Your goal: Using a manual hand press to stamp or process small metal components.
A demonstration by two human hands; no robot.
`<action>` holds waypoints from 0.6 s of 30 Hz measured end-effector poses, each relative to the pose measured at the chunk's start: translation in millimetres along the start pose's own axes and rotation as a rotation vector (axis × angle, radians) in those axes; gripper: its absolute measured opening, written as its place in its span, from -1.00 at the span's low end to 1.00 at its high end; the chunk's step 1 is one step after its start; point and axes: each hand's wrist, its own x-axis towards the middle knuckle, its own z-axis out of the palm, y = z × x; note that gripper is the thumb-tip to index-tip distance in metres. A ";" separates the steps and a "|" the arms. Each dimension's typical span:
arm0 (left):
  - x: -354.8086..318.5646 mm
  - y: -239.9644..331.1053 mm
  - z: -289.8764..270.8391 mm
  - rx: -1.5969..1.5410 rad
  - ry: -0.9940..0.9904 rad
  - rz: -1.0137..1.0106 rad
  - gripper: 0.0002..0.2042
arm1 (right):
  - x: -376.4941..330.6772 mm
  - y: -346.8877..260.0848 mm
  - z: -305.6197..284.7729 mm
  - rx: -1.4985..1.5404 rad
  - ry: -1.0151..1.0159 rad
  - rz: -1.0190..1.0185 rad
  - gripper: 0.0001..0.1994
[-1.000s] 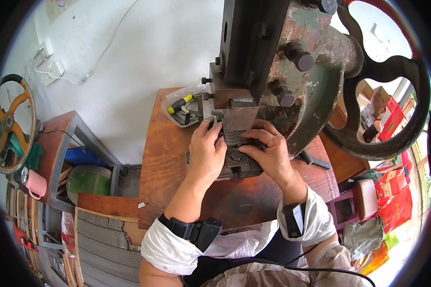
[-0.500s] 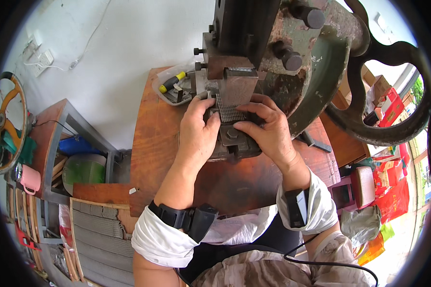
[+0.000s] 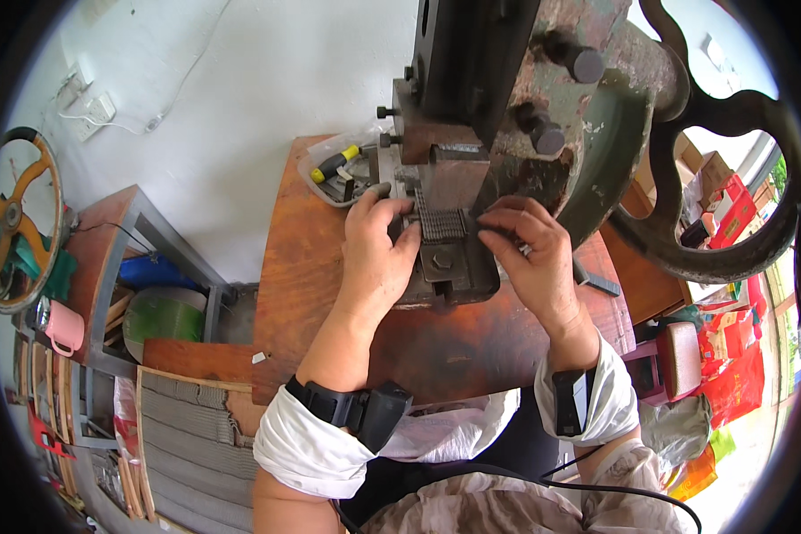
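Observation:
A sheet of grey ribbed metal strips lies on the die block of a bench press, under the press's steel punch. At the sheet's left edge, my left hand has its thumb and fingers curled in and closed on that side. To the right of the sheet, my right hand is held a little apart from it, thumb and bent fingers separated, with nothing visible between them. A bolt sits on the clamp plate in front of the strips. The punch hides the sheet's far part.
The wooden table carries the press. Behind my left hand, a clear plastic tub holds a yellow-black screwdriver. A large handwheel stands at right. A board of grey ribbed strips lies lower left, near a pink mug.
My right hand has come off the strips and moved right, its fingers parting. My left hand stays at the left edge. The whole view has shifted slightly.

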 end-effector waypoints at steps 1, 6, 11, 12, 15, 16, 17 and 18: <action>-0.2 -5.1 1.1 0.013 0.013 0.019 -0.82 | -0.1 -1.9 -1.3 0.005 0.006 -0.010 -0.82; 0.1 -2.5 -3.0 0.062 -0.061 0.036 -0.82 | 7.8 -0.3 8.4 -0.149 -0.045 -0.168 -0.78; 0.3 -7.7 -0.1 0.037 -0.065 -0.001 -0.79 | 14.8 -0.6 20.6 -0.172 -0.301 -0.227 -0.56; 0.4 -8.3 -0.3 0.025 -0.065 -0.002 -0.78 | 14.7 -0.7 19.6 -0.252 -0.319 -0.220 -0.56; -4.1 -5.3 -0.4 0.008 -0.019 -0.029 -0.81 | 13.0 -1.3 21.1 -0.343 -0.331 -0.211 -0.56; -4.8 -4.7 -0.2 -0.013 0.009 -0.048 -0.82 | 12.2 -1.7 21.7 -0.356 -0.330 -0.199 -0.56; -3.6 -3.2 -0.8 -0.035 -0.035 -0.059 -0.85 | 11.3 -3.3 20.4 -0.368 -0.344 -0.175 -0.56; -4.0 -0.9 -1.1 -0.037 -0.033 -0.051 -0.85 | 10.0 -2.9 20.4 -0.372 -0.338 -0.178 -0.56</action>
